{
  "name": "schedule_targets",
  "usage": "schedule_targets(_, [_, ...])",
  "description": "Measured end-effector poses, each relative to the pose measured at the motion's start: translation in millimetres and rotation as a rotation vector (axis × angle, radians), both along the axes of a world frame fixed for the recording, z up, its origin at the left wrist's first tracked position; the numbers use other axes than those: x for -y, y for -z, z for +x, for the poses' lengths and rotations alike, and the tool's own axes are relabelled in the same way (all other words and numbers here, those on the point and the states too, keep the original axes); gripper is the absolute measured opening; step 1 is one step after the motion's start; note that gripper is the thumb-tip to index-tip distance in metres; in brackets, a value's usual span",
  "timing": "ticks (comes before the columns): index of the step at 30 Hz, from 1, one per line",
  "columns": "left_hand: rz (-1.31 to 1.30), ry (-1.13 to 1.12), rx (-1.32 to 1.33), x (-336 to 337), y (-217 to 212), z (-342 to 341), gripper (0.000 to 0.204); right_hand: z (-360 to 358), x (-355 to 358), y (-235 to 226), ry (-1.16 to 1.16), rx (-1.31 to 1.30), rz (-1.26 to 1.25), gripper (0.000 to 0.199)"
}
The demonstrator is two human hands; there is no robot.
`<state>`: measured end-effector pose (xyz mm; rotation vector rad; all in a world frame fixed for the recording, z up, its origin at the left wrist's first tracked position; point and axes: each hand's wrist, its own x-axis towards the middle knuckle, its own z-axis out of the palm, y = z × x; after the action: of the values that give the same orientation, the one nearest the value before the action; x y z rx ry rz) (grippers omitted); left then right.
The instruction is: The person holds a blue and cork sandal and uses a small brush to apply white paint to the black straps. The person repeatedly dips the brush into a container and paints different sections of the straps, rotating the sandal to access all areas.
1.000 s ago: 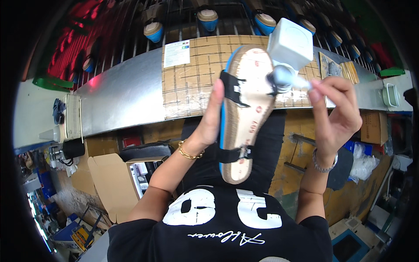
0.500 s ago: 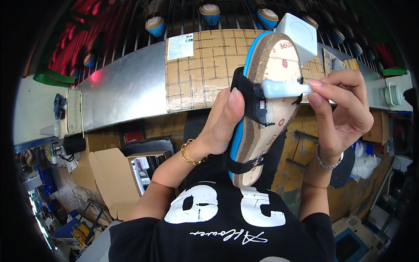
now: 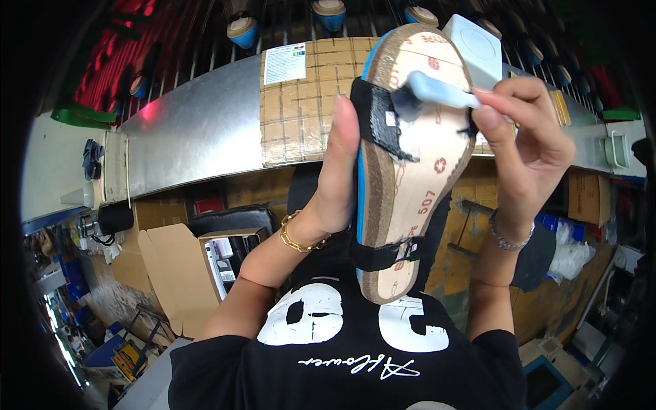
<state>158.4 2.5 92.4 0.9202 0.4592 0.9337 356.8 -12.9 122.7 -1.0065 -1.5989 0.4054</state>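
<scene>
My left hand [image 3: 336,167] supports a sandal upper and cork-edged sole on a blue last [image 3: 418,181] from its left side, thumb up and the other fingers hidden behind. The pale underside faces me, with printed marks and black straps [image 3: 378,124] folded over its edges. Between thumb and fingertips, my right hand [image 3: 526,130] pinches the thin end of a pale blue brush [image 3: 443,91]. Its dark bristles, blurred, lie over the underside beside the wide strap's folded end; whether they touch cannot be made out.
Behind the sandal, a wrapped cardboard box [image 3: 307,113] lies on a metal bench [image 3: 195,123]. A white container [image 3: 475,44] stands behind the sandal's top right. More blue lasts with cork soles [image 3: 242,33] sit on a rack of bars. An opened carton [image 3: 171,273] is at lower left.
The sandal has risen slightly and turned so its underside faces me more fully. The brush has moved up and tilted, its bristles now off the wide strap's outer part. My left thumb has straightened.
</scene>
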Motion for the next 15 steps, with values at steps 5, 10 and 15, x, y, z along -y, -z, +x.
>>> schedule_targets(5, [-0.025,-0.102,0.016,-9,-4,-3,0.098,-20,22,1,0.117,-0.049,-0.148,0.019])
schedule_targets(10, [0.044,-0.181,-0.069,-6,-4,0,0.094,-39,23,7,0.314,0.084,0.058,0.022])
schedule_targets(15, [0.093,-0.211,-0.113,-3,-4,3,0.089,-52,33,-1,0.496,0.28,0.154,0.021])
